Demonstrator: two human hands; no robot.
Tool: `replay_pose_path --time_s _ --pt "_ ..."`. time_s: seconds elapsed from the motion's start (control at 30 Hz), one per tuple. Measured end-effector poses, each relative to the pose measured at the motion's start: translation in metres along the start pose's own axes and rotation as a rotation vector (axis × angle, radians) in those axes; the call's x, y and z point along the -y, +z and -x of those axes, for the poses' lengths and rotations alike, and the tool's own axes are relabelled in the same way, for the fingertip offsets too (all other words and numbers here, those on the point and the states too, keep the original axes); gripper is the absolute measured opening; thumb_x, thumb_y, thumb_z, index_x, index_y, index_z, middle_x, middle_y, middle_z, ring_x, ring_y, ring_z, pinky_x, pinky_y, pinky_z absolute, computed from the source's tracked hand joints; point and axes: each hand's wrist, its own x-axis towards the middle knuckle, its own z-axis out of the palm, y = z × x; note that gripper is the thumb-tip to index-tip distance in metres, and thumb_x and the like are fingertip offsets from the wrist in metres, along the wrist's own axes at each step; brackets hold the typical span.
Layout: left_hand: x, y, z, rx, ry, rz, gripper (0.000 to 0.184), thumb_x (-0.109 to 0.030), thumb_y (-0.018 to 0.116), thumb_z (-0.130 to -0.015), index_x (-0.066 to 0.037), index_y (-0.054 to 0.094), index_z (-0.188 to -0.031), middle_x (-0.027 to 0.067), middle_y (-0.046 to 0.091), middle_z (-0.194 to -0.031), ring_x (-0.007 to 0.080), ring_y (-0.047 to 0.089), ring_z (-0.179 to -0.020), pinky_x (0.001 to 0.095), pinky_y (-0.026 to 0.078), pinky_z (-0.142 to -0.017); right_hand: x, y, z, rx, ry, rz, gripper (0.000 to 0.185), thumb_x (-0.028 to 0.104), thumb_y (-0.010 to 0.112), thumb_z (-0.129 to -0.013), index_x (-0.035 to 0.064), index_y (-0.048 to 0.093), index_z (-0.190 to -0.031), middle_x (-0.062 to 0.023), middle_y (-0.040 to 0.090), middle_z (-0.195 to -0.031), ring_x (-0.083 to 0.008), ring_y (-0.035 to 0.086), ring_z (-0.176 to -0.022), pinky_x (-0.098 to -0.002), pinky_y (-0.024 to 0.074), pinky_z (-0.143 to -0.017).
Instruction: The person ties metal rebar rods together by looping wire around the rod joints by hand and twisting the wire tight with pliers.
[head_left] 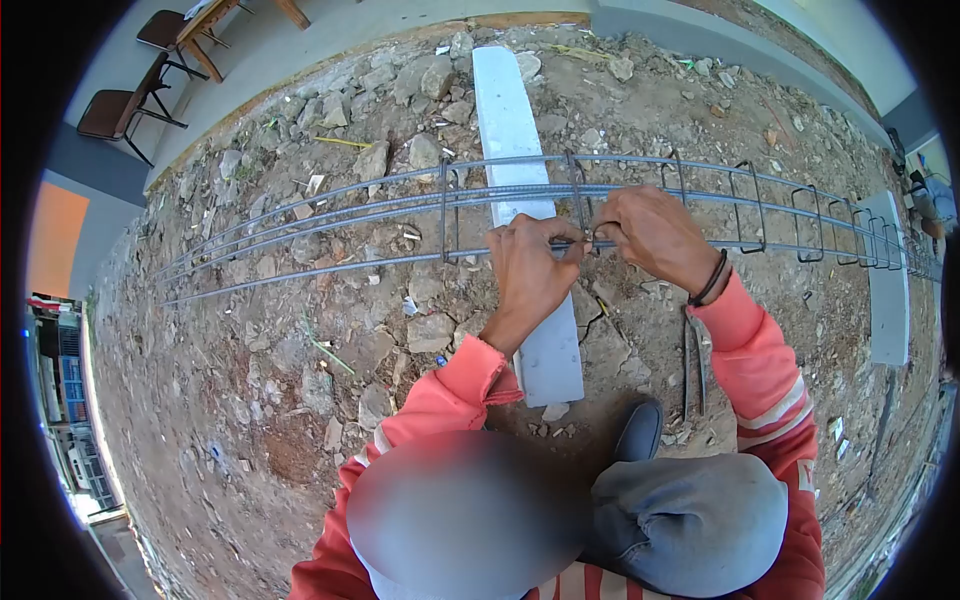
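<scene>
Long steel bars (pixel 350 208) run from left to right, with square wire stirrups (pixel 752 205) around them at intervals. My left hand (pixel 535 262) is at the nearest bar, beside a stirrup (pixel 575 190), its thumb and fingers pinched together. Facing it, my right hand (pixel 655 235) is pinched at the same joint; a black band circles that wrist. Whatever lies between the fingertips is too small to name. Under the bars a pale board (pixel 550 345) lies crosswise, partly behind my left hand.
A second pale board (pixel 885 290) supports the bars at the right. Rubble stones (pixel 430 332) cover the ground. A pair of dark-handled pliers or cutters (pixel 693 365) lies near my right forearm. Brown chairs (pixel 112 112) stand at the upper left. A dark shoe (pixel 638 430) is below.
</scene>
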Motion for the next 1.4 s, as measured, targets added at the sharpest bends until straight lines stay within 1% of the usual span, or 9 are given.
replay_pose_path --time_s 0.23,0.37,0.57,0.93,1.07,1.17,1.23,1.33,1.4 --pt "-0.010 -0.006 0.005 -0.054 0.084 -0.040 0.020 -0.024 0.082 -0.073 -0.014 0.077 -0.089 0.0058 0.071 -0.084 0.0251 0.059 -0.089 0.0405 0.033 -0.093 -0.017 0.015 -0.014 0.054 0.251 -0.321 0.021 0.021 0.077 -0.076 0.0032 0.073 -0.086 -0.0160 0.069 -0.073 -0.0347 0.069 -0.076 -0.0440 0.0535 -0.072" --pt "-0.003 0.006 0.004 -0.059 0.094 0.015 0.021 -0.024 0.084 -0.071 -0.013 0.075 -0.087 0.0048 0.067 -0.077 0.0242 0.059 -0.087 0.0399 0.033 -0.093 -0.011 -0.004 -0.012 0.115 0.363 -0.042 0.034 0.032 0.083 -0.074 0.0017 0.073 -0.083 -0.0150 0.069 -0.073 -0.0327 0.070 -0.077 -0.0420 0.0538 -0.071" --pt "-0.005 0.003 0.005 -0.054 0.069 -0.015 0.020 -0.023 0.084 -0.071 -0.012 0.074 -0.084 0.0046 0.066 -0.074 0.0235 0.058 -0.086 0.0395 0.032 -0.093 0.001 -0.049 0.012 -0.244 0.465 -0.491 0.058 0.043 0.086 -0.072 0.0049 0.070 -0.113 -0.0140 0.070 -0.092 -0.0307 0.068 -0.077 -0.0409 0.0534 -0.070" --pt "-0.005 0.004 0.003 -0.056 0.115 0.014 0.016 -0.018 0.080 -0.070 -0.012 0.073 -0.084 0.0081 0.067 -0.076 0.0260 0.061 -0.085 0.0417 0.033 -0.091 -0.028 0.026 0.023 -0.028 0.059 -0.025 0.027 0.020 0.069 -0.090 0.0066 0.070 -0.113 -0.0184 0.065 -0.096 -0.0358 0.066 -0.090 -0.0469 0.0513 -0.080" --pt "-0.007 0.002 0.003 0.000 0.062 0.005 0.019 -0.022 0.083 -0.074 -0.010 0.073 -0.086 0.0060 0.068 -0.078 0.0237 0.059 -0.089 0.0405 0.030 -0.097 -0.032 0.041 0.014 0.154 0.210 -0.080 0.024 0.020 0.066 -0.092 0.0081 0.071 -0.112 -0.0187 0.070 -0.103 -0.0372 0.066 -0.096 -0.0494 0.0511 -0.079" --pt "-0.005 0.002 0.005 0.012 0.050 -0.002 0.019 -0.022 0.083 -0.074 -0.010 0.072 -0.086 0.0067 0.068 -0.079 0.0241 0.059 -0.089 0.0402 0.030 -0.097 0.025 0.018 0.028 -0.048 0.458 0.186 0.021 0.016 0.068 -0.090 0.0052 0.071 -0.107 -0.0186 0.070 -0.101 -0.0394 0.067 -0.090 -0.0491 0.0513 -0.078" --pt "-0.003 0.001 0.004 0.000 0.058 0.007 0.020 -0.023 0.083 -0.074 -0.011 0.072 -0.086 0.0070 0.067 -0.080 0.0244 0.059 -0.089 0.0402 0.030 -0.097 0.054 0.011 0.045 -0.517 0.448 0.081 0.016 0.013 0.068 -0.089 0.0032 0.067 -0.102 -0.0170 0.068 -0.099 -0.0381 0.065 -0.095 -0.0468 0.0505 -0.086" --pt "-0.006 0.002 0.003 0.009 0.036 0.004 0.019 -0.023 0.083 -0.074 -0.011 0.073 -0.086 0.0068 0.068 -0.080 0.0249 0.059 -0.089 0.0399 0.031 -0.096 0.059 0.059 0.092 -0.390 0.473 -0.453 0.028 0.005 0.063 -0.088 0.0041 0.063 -0.116 -0.0171 0.065 -0.116 -0.0373 0.062 -0.110 -0.0436 0.0489 -0.092" --pt "-0.005 0.003 0.003 -0.011 0.056 -0.006 0.019 -0.023 0.083 -0.075 -0.011 0.073 -0.085 0.0064 0.068 -0.080 0.0250 0.060 -0.089 0.0394 0.031 -0.096 0.051 0.090 0.088 -0.465 0.466 -0.376 0.037 0.003 0.061 -0.086 0.0053 0.061 -0.124 -0.0167 0.063 -0.122 -0.0368 0.058 -0.116 -0.0450 0.0449 -0.098"
